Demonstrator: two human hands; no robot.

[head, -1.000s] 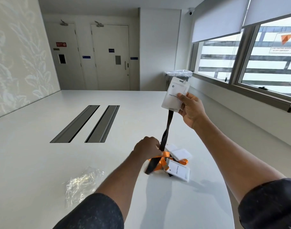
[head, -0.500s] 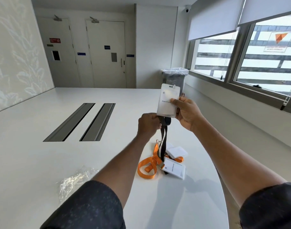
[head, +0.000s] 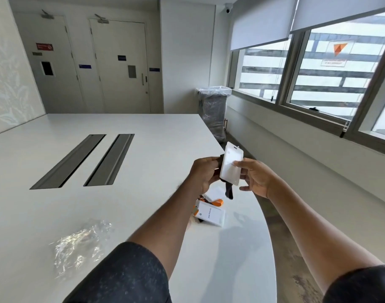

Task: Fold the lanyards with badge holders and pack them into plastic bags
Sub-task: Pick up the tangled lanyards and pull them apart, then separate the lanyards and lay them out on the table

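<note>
Both forearms are reaching forward over the near right part of the tabletop (head: 143, 127), with the hands meeting in the air above its curved edge. The left hand (head: 205, 173) is turning its back to the camera, its fingers (head: 210, 160) curling round the gathered black lanyard (head: 229, 191), one short end of which is hanging free below the hands. The right hand (head: 256, 180) is pinching the white badge holder (head: 231, 166), which is standing nearly upright between the two hands; the thumb is pressing on its front face, one finger is pointing out below it, and the remaining fingers are lying hidden behind the card. How the strap is folded inside the left palm cannot be told. Below the hands, a second badge holder (head: 211, 215) is lying flat on the tabletop over an orange lanyard (head: 217, 202), both partly covered by the left forearm. The crumpled plastic bags (head: 80, 243) are lying well apart to the left, their number unclear
</note>
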